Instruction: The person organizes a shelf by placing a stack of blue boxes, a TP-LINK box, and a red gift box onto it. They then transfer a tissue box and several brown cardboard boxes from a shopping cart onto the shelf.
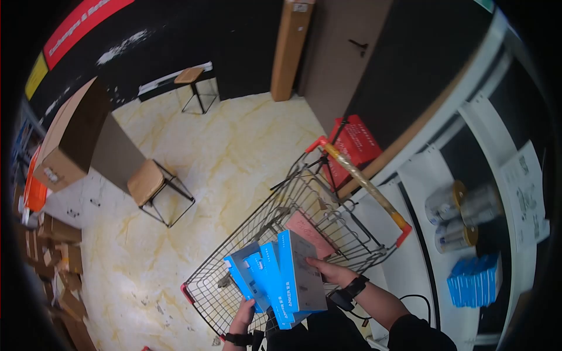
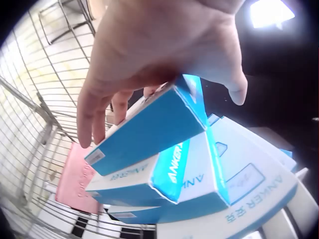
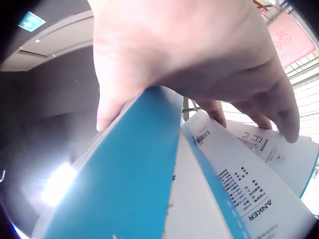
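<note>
Several blue-and-white boxes (image 1: 285,275) lettered ANKER are held between both hands, fanned out above the wire cart. The left hand (image 1: 244,314) is at their left side; in the left wrist view that hand (image 2: 164,50) has its fingers along one side of a blue box (image 2: 149,134) and its thumb apart on the other side. Around the right end of the boxes curls the right hand (image 1: 331,271). In the right wrist view that hand (image 3: 194,55) grips a blue box (image 3: 129,164), with white printed box faces (image 3: 249,194) beside it under the fingers.
The shopping cart (image 1: 205,281) holds a pink box (image 1: 310,231). White shelves (image 1: 430,169) at the right carry cans (image 1: 456,234) and a stack of blue boxes (image 1: 475,282). A red box (image 1: 357,140) stands behind the cart handle; stools (image 1: 146,182) and cartons (image 1: 64,140) are at the left.
</note>
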Action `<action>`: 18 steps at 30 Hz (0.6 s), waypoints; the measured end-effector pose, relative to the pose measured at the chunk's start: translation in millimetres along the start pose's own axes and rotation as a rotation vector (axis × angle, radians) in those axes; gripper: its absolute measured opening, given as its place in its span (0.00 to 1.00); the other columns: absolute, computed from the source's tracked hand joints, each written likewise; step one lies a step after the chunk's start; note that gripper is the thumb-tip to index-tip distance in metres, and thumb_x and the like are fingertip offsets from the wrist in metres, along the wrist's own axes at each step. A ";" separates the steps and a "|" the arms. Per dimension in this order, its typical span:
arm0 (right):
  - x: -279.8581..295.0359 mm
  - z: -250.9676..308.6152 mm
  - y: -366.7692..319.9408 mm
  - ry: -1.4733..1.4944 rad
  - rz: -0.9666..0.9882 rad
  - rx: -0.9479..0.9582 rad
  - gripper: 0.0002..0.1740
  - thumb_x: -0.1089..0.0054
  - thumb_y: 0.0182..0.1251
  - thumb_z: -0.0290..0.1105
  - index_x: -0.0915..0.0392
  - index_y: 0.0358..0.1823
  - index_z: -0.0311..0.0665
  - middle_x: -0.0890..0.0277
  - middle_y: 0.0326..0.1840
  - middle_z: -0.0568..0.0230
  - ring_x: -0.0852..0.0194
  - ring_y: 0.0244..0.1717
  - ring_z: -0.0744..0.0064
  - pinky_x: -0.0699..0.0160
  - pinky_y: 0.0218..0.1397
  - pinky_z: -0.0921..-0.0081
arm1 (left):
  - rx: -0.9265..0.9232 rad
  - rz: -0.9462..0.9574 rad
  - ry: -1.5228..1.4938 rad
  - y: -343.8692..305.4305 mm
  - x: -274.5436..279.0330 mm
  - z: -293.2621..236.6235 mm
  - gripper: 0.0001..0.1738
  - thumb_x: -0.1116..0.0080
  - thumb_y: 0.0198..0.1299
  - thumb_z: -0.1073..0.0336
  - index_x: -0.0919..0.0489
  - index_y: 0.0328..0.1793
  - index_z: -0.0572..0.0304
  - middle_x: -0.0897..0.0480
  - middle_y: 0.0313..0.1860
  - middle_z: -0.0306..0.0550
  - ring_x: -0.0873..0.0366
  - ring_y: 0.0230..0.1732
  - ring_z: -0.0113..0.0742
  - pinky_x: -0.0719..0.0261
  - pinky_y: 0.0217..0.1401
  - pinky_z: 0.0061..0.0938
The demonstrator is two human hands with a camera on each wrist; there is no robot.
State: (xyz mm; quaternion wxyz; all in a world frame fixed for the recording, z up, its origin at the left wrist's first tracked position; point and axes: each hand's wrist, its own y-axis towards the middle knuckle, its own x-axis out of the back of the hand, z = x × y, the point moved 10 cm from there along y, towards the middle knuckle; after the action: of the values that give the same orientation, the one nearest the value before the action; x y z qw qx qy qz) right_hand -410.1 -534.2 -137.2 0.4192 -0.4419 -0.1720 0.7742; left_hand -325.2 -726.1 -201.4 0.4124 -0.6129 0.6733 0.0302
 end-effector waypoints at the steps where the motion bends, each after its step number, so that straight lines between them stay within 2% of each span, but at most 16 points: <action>1: -12.9 8.8 -21.5 -0.036 0.000 0.036 0.35 0.50 0.61 0.56 0.39 0.61 0.40 0.33 0.58 0.66 0.36 0.58 0.70 0.40 0.61 0.71 | -0.007 0.006 -0.032 -9.7 -15.3 -13.1 0.45 0.38 0.47 0.50 0.45 0.67 0.62 0.32 0.59 0.46 0.35 0.60 0.40 0.37 0.62 0.35; 3: -28.1 24.3 -66.0 0.005 -0.053 0.125 0.32 0.50 0.62 0.54 0.36 0.60 0.39 0.33 0.58 0.66 0.36 0.58 0.72 0.41 0.62 0.72 | -0.035 0.052 0.001 -22.8 -51.2 -39.8 0.50 0.35 0.41 0.47 0.46 0.67 0.61 0.32 0.59 0.46 0.34 0.59 0.41 0.36 0.61 0.36; 5: -38.0 27.0 -107.0 0.032 -0.003 0.212 0.31 0.50 0.62 0.52 0.35 0.59 0.38 0.31 0.56 0.66 0.35 0.57 0.73 0.40 0.61 0.73 | -0.039 0.095 0.095 -29.2 -76.0 -51.6 0.52 0.33 0.38 0.45 0.45 0.67 0.61 0.32 0.59 0.47 0.34 0.59 0.42 0.35 0.60 0.36; 6: -33.3 26.2 -128.7 0.026 -0.074 0.235 0.29 0.50 0.64 0.50 0.34 0.58 0.37 0.30 0.55 0.65 0.33 0.55 0.73 0.38 0.60 0.74 | -0.008 0.163 0.123 -31.8 -96.3 -52.2 0.52 0.33 0.38 0.45 0.45 0.67 0.61 0.32 0.59 0.47 0.34 0.59 0.42 0.35 0.60 0.36; 8: -25.0 19.5 -170.0 0.080 -0.148 0.327 0.29 0.51 0.64 0.50 0.35 0.58 0.36 0.30 0.55 0.64 0.33 0.55 0.73 0.37 0.60 0.74 | -0.115 0.269 0.282 -39.2 -134.9 -67.3 0.53 0.39 0.40 0.39 0.45 0.67 0.62 0.32 0.60 0.47 0.33 0.59 0.42 0.34 0.59 0.37; 9: -21.4 15.3 -190.0 0.107 -0.170 0.372 0.29 0.51 0.64 0.50 0.35 0.58 0.36 0.31 0.56 0.64 0.32 0.54 0.73 0.36 0.59 0.73 | -0.093 0.326 0.304 -42.5 -155.3 -66.5 0.53 0.39 0.40 0.39 0.45 0.67 0.62 0.32 0.60 0.47 0.33 0.59 0.42 0.34 0.59 0.37; 12: -13.5 -1.3 -262.1 0.267 -0.330 0.419 0.24 0.56 0.68 0.46 0.33 0.56 0.35 0.30 0.54 0.64 0.32 0.54 0.76 0.36 0.59 0.77 | -0.046 0.469 0.443 -57.6 -221.5 -58.1 0.53 0.39 0.40 0.39 0.45 0.67 0.62 0.32 0.59 0.48 0.32 0.58 0.42 0.33 0.58 0.37; 15: 19.3 -50.7 -319.1 0.458 -0.445 0.578 0.24 0.60 0.70 0.45 0.36 0.58 0.35 0.31 0.55 0.62 0.30 0.53 0.75 0.34 0.60 0.76 | -0.018 0.577 0.572 -72.8 -271.6 -36.3 0.52 0.38 0.40 0.40 0.44 0.66 0.63 0.31 0.58 0.49 0.32 0.57 0.42 0.33 0.57 0.36; 16: 21.1 -62.1 -335.9 0.444 -0.358 0.669 0.26 0.64 0.70 0.47 0.39 0.60 0.35 0.32 0.58 0.61 0.32 0.54 0.73 0.36 0.62 0.74 | 0.046 0.616 0.616 -73.7 -280.5 -17.6 0.49 0.38 0.41 0.43 0.43 0.65 0.65 0.30 0.56 0.50 0.31 0.55 0.41 0.33 0.55 0.34; 17: 27.8 -82.9 -354.4 0.458 -0.377 0.700 0.26 0.64 0.70 0.47 0.39 0.60 0.35 0.32 0.58 0.61 0.32 0.54 0.73 0.36 0.62 0.74 | 0.053 0.650 0.632 -75.2 -293.5 -3.9 0.49 0.38 0.41 0.43 0.43 0.65 0.65 0.30 0.56 0.50 0.31 0.55 0.41 0.33 0.55 0.34; 18: 28.6 -101.5 -380.2 0.483 -0.537 0.668 0.27 0.67 0.70 0.49 0.39 0.60 0.35 0.33 0.58 0.60 0.32 0.55 0.72 0.37 0.62 0.72 | 0.099 0.725 0.670 -88.9 -316.5 8.4 0.47 0.39 0.42 0.46 0.43 0.65 0.65 0.30 0.55 0.49 0.31 0.55 0.40 0.33 0.55 0.34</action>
State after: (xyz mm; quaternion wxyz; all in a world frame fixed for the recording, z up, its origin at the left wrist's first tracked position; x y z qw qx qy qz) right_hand -144.4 -297.7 33.6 0.7507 -0.3902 0.0800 0.5270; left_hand -274.2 -490.1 21.9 0.1649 -0.2949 0.9393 -0.0588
